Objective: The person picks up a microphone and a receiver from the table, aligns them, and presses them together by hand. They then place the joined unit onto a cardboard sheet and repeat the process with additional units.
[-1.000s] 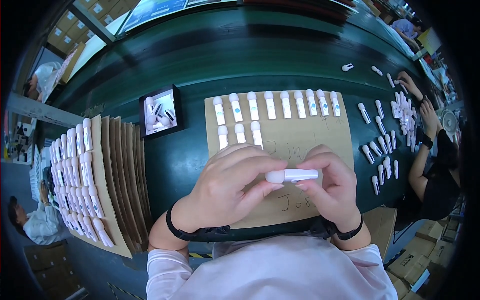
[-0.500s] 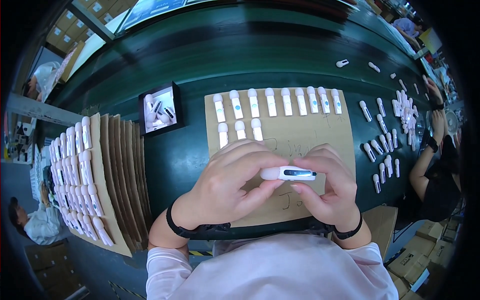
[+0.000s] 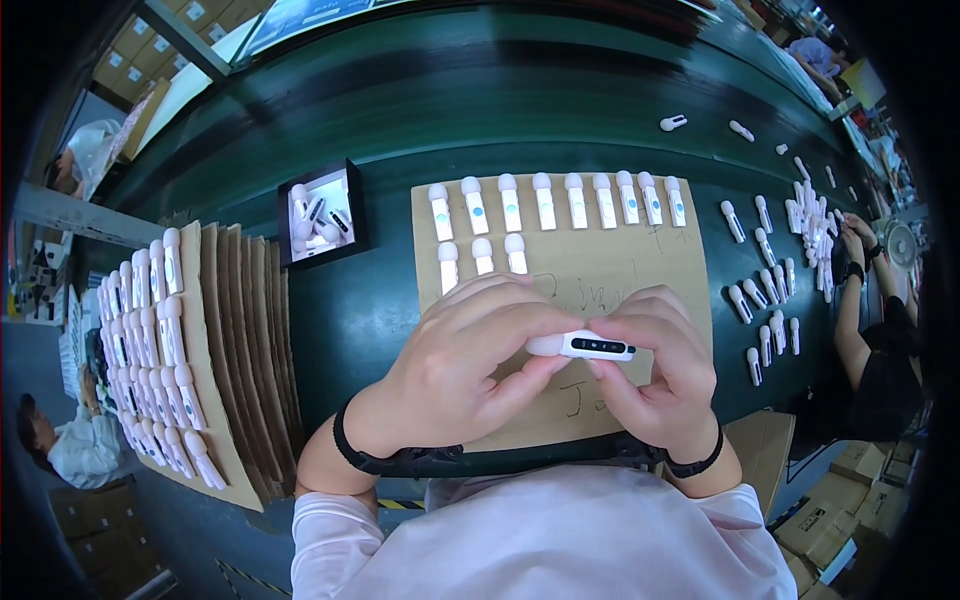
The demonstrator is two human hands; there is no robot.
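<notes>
Head view: left hand (image 3: 470, 355) and right hand (image 3: 655, 380), both grips clamped on a white wand device (image 3: 582, 346) above the cardboard sheet (image 3: 600, 260) near the counter (image 3: 380, 320) front edge, bare green counter beyond, black tray (image 3: 320, 213) holding white devices at the sheet's left

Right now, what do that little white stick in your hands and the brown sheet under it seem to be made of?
White stick: likely smooth plastic, with an even sheen and a dark inset strip. Brown sheet: looks like matte cardboard, flat, tan, with pen marks. Both hands, left hand and right hand, grip the stick.
</notes>
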